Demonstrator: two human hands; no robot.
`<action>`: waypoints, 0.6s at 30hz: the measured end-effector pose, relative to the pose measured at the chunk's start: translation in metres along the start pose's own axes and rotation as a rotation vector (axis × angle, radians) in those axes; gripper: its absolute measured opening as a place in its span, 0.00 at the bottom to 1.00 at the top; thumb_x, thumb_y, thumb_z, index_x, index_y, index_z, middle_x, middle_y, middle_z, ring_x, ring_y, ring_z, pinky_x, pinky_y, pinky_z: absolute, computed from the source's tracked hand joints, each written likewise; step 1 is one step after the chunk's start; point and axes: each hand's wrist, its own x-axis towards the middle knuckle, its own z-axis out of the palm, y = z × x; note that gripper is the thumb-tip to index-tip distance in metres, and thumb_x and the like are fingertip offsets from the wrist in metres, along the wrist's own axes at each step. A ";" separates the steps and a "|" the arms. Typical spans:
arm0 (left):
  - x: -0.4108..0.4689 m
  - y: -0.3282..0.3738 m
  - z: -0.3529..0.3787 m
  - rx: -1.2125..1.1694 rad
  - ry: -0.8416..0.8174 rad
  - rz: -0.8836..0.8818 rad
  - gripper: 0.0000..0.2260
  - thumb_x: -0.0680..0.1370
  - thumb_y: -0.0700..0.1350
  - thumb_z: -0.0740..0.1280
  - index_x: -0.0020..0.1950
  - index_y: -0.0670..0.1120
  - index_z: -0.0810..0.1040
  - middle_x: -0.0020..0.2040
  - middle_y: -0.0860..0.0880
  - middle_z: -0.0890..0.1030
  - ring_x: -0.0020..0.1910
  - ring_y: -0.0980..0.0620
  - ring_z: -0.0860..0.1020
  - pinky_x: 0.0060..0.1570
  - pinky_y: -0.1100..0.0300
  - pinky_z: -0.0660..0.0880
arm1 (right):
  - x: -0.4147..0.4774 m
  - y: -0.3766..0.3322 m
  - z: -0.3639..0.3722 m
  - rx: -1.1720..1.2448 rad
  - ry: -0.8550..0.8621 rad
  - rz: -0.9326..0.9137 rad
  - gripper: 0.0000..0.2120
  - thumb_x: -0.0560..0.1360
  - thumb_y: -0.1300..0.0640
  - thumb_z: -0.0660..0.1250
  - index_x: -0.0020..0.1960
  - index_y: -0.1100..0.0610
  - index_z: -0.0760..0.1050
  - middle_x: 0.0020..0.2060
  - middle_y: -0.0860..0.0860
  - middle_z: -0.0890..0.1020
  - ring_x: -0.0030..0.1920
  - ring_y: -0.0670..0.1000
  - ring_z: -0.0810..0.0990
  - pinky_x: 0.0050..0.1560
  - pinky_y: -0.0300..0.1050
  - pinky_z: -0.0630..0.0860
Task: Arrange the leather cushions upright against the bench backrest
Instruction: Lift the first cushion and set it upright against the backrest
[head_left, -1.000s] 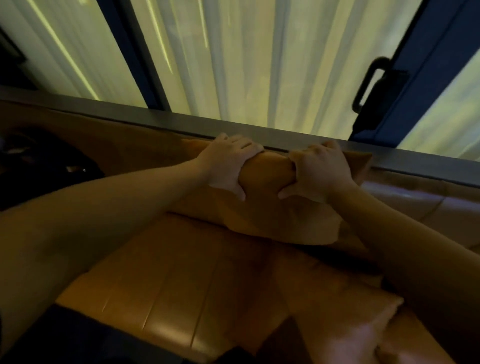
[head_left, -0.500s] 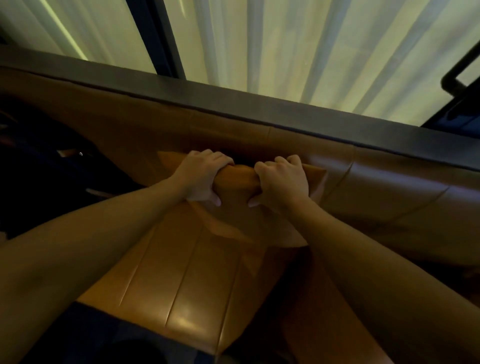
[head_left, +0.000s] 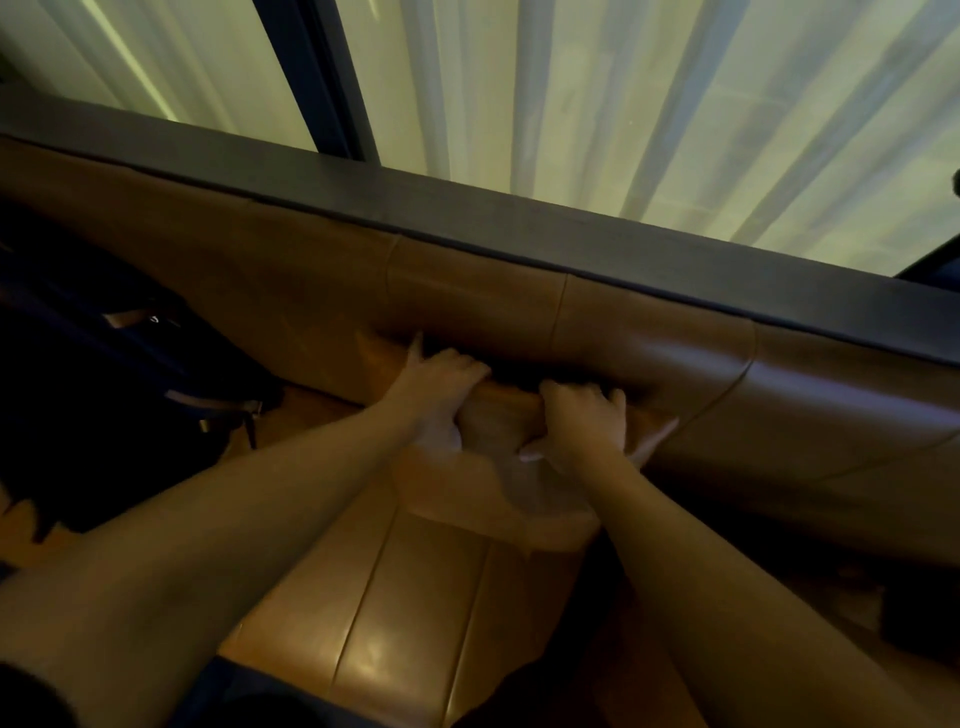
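Note:
A tan leather cushion (head_left: 498, 483) stands on the bench seat (head_left: 395, 613) with its top edge against the brown padded backrest (head_left: 649, 343). My left hand (head_left: 441, 395) grips the cushion's top edge left of centre, fingers curled over it and thumb on the front face. My right hand (head_left: 582, 421) grips the same edge just to the right, in the same way. The two hands sit close together. The cushion's lower part is partly hidden behind my forearms.
A dark bag with straps (head_left: 114, 374) lies on the seat at the left. A dark wooden ledge (head_left: 467, 208) caps the backrest, with pale curtains (head_left: 571, 93) behind it. A dark object (head_left: 919, 618) sits at the right edge.
Both hands have carried the cushion down and inward, from the ledge's height to low against the backrest. The view tilted down and to the left; the door handle left the frame.

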 end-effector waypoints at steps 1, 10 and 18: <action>0.009 0.009 0.017 0.000 -0.023 -0.002 0.48 0.66 0.59 0.80 0.80 0.51 0.61 0.77 0.49 0.67 0.78 0.44 0.61 0.75 0.28 0.45 | 0.003 0.009 0.015 -0.007 -0.050 0.057 0.32 0.65 0.39 0.79 0.64 0.46 0.72 0.60 0.50 0.80 0.66 0.57 0.74 0.69 0.61 0.64; 0.039 0.047 0.086 -0.005 0.088 0.058 0.48 0.63 0.65 0.79 0.77 0.50 0.64 0.71 0.49 0.72 0.71 0.45 0.69 0.71 0.43 0.57 | -0.001 0.047 0.075 -0.203 -0.065 0.120 0.48 0.62 0.40 0.82 0.74 0.48 0.62 0.69 0.50 0.74 0.71 0.57 0.69 0.69 0.62 0.62; 0.013 0.066 0.121 -0.091 0.415 0.054 0.46 0.71 0.62 0.73 0.81 0.43 0.59 0.81 0.42 0.63 0.81 0.43 0.58 0.75 0.41 0.58 | -0.018 0.020 0.118 -0.015 0.287 0.128 0.49 0.66 0.33 0.71 0.79 0.55 0.60 0.76 0.58 0.65 0.77 0.64 0.59 0.73 0.64 0.55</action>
